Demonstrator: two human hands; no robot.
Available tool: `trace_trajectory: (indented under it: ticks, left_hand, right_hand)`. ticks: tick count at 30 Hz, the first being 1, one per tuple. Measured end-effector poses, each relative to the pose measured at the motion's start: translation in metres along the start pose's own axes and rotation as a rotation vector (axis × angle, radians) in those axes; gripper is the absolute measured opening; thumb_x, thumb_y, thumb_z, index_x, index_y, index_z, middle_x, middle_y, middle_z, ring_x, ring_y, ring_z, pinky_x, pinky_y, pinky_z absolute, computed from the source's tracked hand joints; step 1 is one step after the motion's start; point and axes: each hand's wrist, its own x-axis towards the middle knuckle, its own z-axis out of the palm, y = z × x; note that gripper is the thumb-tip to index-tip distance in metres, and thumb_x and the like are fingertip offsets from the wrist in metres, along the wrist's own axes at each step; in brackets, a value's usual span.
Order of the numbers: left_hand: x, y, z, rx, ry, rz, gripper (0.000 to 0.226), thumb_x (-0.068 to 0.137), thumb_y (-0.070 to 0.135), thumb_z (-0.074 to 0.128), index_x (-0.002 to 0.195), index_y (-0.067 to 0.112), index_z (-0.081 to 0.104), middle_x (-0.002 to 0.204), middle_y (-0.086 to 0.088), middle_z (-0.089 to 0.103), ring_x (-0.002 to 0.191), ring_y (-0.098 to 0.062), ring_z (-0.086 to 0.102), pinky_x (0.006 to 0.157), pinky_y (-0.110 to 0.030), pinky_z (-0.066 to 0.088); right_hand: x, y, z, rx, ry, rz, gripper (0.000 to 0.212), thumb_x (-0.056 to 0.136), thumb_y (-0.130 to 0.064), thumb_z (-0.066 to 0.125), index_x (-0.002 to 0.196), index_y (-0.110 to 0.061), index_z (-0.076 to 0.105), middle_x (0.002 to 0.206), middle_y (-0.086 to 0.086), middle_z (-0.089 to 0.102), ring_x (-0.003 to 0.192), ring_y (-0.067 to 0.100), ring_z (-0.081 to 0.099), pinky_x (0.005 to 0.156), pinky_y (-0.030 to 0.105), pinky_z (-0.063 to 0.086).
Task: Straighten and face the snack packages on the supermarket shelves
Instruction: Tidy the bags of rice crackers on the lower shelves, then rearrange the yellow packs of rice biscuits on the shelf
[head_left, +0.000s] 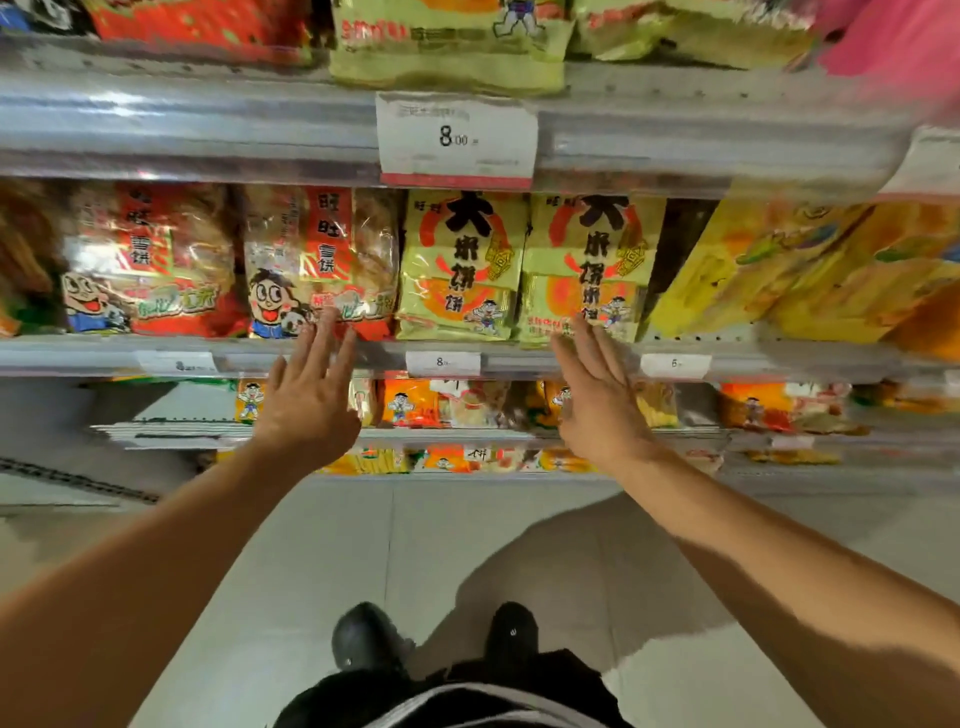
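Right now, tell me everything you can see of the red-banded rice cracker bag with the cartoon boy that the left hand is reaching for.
The red-banded rice cracker bag stands upright and faces forward at the front edge of the middle shelf. It is glossy, crinkled clear plastic with pale crackers showing through, a vertical red band with dark characters, and a wide-eyed cartoon boy at the lower left. A matching bag stands on its left, a yellow-green bag on its right. The left hand, fingers straight, touches its lower front.

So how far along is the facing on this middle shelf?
Done: the two green packs stand upright, facing out. In hand: left hand open at the red pack, right hand open at the right green one. Left: the yellow packs lean.
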Motion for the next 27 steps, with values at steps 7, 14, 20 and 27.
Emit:
trace_trajectory:
  ticks: [7,14,20,27]
  left_hand:
    - [0.006,0.007,0.016,-0.075,0.065,-0.061,0.098,0.083,0.011,0.058,0.156,0.02,-0.008,0.16,0.003,-0.027,0.147,-0.02,-0.021,0.117,-0.048,0.003]
    - [-0.027,0.007,0.074,-0.212,0.316,0.207,0.079,0.075,0.005,0.05,0.149,-0.003,0.024,0.158,-0.025,0.019,0.146,-0.04,0.021,0.113,-0.058,0.025]
    - [-0.021,0.016,0.183,-0.81,-0.277,-0.116,0.07,0.09,0.018,0.066,0.151,0.019,0.03,0.155,-0.005,0.034,0.139,-0.028,0.037,0.112,-0.037,0.034]
    - [0.089,0.001,0.238,-1.12,-0.036,-0.359,0.05,0.09,0.008,0.061,0.138,0.013,0.048,0.111,-0.001,0.059,0.089,-0.012,0.058,0.066,-0.015,0.046]
  right_hand:
    - [-0.003,-0.002,0.013,-0.021,0.049,-0.005,0.093,0.08,-0.002,0.059,0.155,-0.019,0.007,0.161,-0.002,-0.012,0.147,0.02,-0.018,0.121,0.043,0.004]
    - [-0.022,-0.001,0.06,0.003,0.134,-0.119,0.086,0.078,-0.001,0.051,0.153,-0.007,0.007,0.158,0.006,-0.008,0.148,0.025,-0.008,0.12,0.05,0.006]
    - [-0.031,0.03,0.168,0.466,-0.346,0.135,0.071,0.092,-0.011,0.056,0.153,-0.019,0.018,0.157,0.001,0.025,0.144,0.016,0.024,0.115,0.028,0.023]
    - [0.083,0.034,0.243,0.694,0.192,0.459,0.047,0.088,-0.024,0.067,0.13,-0.009,0.05,0.096,-0.023,0.052,0.099,0.002,0.053,0.087,0.016,0.039]
